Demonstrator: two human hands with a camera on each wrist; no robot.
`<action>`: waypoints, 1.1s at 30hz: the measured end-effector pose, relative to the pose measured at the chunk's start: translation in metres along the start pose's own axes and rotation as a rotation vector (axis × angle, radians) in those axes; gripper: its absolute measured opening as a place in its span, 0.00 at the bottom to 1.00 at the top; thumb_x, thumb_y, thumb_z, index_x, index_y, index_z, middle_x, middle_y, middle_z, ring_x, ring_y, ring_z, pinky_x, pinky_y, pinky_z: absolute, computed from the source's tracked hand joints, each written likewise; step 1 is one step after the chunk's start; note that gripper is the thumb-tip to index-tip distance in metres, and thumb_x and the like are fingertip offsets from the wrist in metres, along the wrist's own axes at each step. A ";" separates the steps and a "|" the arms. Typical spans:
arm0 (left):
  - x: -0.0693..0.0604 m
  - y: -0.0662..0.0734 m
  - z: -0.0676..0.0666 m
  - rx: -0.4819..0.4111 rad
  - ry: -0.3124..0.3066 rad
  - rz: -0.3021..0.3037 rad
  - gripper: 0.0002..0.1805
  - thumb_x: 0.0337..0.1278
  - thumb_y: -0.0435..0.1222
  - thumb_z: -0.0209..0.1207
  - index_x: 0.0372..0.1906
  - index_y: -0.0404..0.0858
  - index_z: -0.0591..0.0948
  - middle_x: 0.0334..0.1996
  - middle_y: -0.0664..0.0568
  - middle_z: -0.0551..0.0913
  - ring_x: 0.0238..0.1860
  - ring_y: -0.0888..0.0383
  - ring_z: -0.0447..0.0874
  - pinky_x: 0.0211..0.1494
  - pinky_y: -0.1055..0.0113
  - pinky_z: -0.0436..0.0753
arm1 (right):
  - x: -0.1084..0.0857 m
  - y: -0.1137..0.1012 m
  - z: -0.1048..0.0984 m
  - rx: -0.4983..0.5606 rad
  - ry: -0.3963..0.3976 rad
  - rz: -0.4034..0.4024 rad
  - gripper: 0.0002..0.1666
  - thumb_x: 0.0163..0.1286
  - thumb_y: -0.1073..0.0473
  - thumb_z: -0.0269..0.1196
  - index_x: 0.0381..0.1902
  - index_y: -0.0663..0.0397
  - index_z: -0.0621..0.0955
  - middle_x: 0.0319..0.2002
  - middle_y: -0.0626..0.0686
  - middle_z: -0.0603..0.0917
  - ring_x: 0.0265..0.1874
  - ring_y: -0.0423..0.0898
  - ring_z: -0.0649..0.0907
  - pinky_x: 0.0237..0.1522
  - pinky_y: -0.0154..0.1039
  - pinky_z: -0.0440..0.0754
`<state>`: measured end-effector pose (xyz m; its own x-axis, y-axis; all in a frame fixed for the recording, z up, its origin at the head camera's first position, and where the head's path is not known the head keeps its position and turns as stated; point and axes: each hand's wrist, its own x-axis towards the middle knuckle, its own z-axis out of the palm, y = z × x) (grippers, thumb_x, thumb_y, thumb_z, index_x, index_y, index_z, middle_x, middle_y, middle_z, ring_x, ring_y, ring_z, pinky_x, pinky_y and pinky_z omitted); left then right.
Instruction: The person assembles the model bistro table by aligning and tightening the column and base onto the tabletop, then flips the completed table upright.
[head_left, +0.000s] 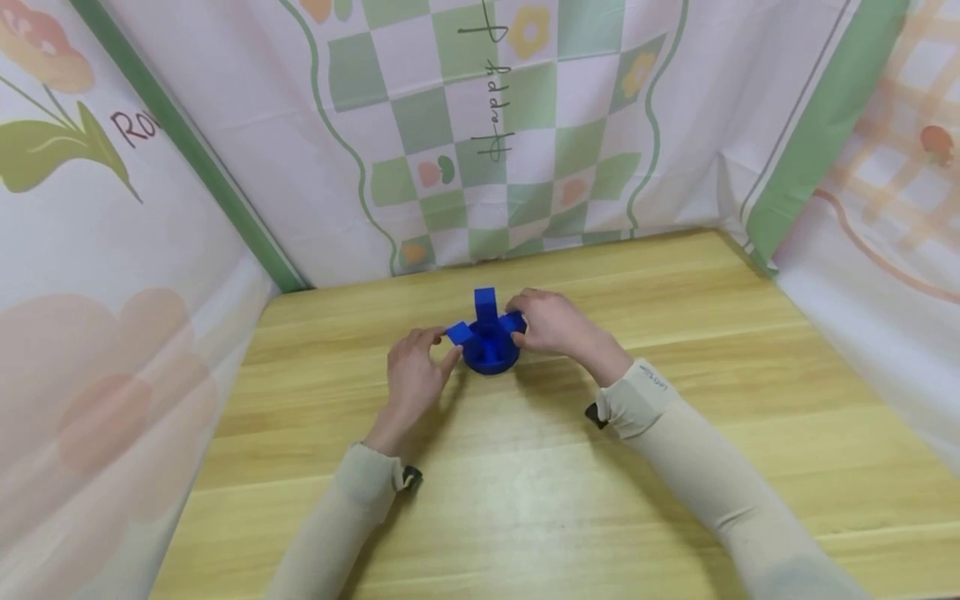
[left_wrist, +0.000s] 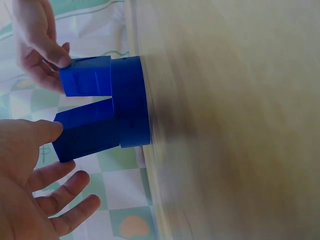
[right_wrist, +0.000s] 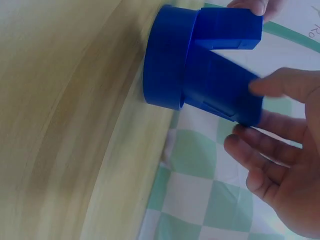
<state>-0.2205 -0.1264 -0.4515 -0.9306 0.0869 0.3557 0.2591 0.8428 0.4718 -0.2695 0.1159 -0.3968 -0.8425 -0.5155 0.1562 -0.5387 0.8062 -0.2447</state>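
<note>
A blue round base (head_left: 491, 367) stands on the table, with three blue block-like prongs rising from it. My left hand (head_left: 412, 375) pinches the top of the left prong (head_left: 460, 333) between thumb and forefinger; its other fingers spread free in the left wrist view. On the opposite side my right hand (head_left: 557, 323) holds the right prong (right_wrist: 222, 85) near its upper end, thumb on one face and fingers on the other. The back prong (head_left: 486, 305) stands upright, touched by neither hand. Both held prongs lean outward from the base.
The blue piece sits on a wood-grain table (head_left: 525, 500), toward its back edge. Behind hangs a patterned cloth (head_left: 420, 117) with green checks, and further cloth walls (head_left: 135, 350) flank the left and right sides.
</note>
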 end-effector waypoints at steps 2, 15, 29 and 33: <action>0.000 0.000 0.000 0.004 0.004 0.003 0.24 0.64 0.51 0.63 0.58 0.42 0.81 0.47 0.48 0.85 0.51 0.48 0.82 0.64 0.49 0.74 | 0.000 0.000 0.000 0.002 -0.002 0.012 0.21 0.60 0.48 0.71 0.44 0.57 0.83 0.42 0.56 0.86 0.40 0.51 0.84 0.46 0.49 0.83; 0.000 0.003 -0.003 0.004 -0.012 -0.013 0.24 0.64 0.51 0.63 0.58 0.41 0.81 0.48 0.48 0.84 0.52 0.47 0.81 0.65 0.48 0.73 | -0.010 0.000 -0.006 -0.014 -0.064 -0.108 0.30 0.58 0.57 0.73 0.59 0.56 0.82 0.52 0.58 0.86 0.50 0.55 0.85 0.55 0.53 0.83; 0.000 0.001 -0.004 0.017 0.001 0.031 0.25 0.66 0.53 0.61 0.57 0.39 0.81 0.47 0.47 0.85 0.51 0.47 0.82 0.63 0.49 0.75 | -0.009 0.001 -0.005 -0.012 -0.061 -0.105 0.29 0.58 0.56 0.74 0.57 0.55 0.83 0.53 0.55 0.87 0.50 0.53 0.86 0.54 0.52 0.84; 0.000 0.001 -0.005 0.006 -0.008 0.026 0.25 0.65 0.53 0.61 0.58 0.39 0.81 0.47 0.47 0.85 0.51 0.47 0.82 0.64 0.50 0.75 | -0.010 0.003 -0.003 0.017 -0.063 -0.085 0.29 0.58 0.55 0.73 0.58 0.55 0.82 0.52 0.56 0.87 0.48 0.53 0.86 0.51 0.52 0.84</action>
<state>-0.2191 -0.1284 -0.4473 -0.9255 0.1134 0.3615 0.2821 0.8432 0.4577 -0.2627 0.1244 -0.3959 -0.7918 -0.5995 0.1168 -0.6077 0.7539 -0.2498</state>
